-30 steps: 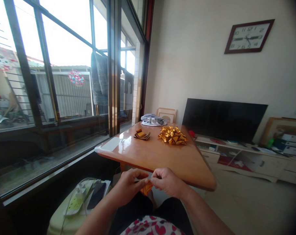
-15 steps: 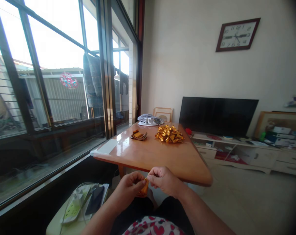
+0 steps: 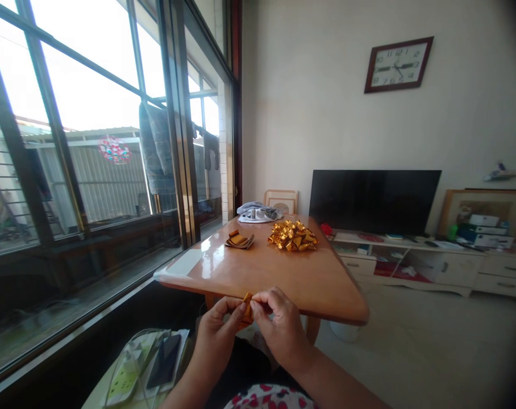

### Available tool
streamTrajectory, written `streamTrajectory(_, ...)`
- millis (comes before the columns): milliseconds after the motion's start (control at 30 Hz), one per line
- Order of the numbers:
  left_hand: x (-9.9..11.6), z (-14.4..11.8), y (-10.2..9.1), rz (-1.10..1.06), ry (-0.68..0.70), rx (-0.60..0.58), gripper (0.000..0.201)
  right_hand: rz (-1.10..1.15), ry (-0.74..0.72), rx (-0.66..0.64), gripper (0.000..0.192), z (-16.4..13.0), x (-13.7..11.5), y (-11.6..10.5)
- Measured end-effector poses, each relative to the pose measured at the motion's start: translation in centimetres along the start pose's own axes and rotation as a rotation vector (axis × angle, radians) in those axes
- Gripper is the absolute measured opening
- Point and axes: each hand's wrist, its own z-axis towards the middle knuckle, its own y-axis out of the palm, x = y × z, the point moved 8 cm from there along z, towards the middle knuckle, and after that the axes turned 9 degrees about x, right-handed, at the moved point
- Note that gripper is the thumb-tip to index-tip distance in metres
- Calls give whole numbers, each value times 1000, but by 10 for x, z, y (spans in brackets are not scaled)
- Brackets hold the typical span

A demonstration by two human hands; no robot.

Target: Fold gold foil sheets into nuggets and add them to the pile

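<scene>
Both my hands are close together in front of the table's near edge, pinching one piece of shiny gold foil paper (image 3: 246,319). My left hand (image 3: 221,325) grips its left side between thumb and fingers. From the other side, my right hand (image 3: 279,324) pinches the foil near its top, fingertips almost meeting the left ones. Part of the foil is hidden behind the fingers. On the wooden table (image 3: 266,278) lie a flat stack of gold foil sheets (image 3: 240,240) and, to its right, a heap of folded gold foil pieces (image 3: 292,235).
Grey cloth (image 3: 258,212) is bundled at the table's far end. At my lower left a small stand holds a green power strip (image 3: 128,375) with cables and a dark phone (image 3: 164,361). A television (image 3: 375,201) stands on a low cabinet (image 3: 458,271). Windows line the left.
My hands have risen slightly, and my right hand has rolled over the foil. More of the foil's top edge shows between the fingers. The view has shifted a little.
</scene>
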Motion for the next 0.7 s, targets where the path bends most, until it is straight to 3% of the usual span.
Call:
streamTrajectory(367, 8, -5, -1, 109, 111, 82, 26, 24, 49, 55, 7, 2, 3, 2)
streamTrajectory(700, 11, -6, -1, 185, 159, 82, 25, 92, 112, 38, 8, 2, 6, 3)
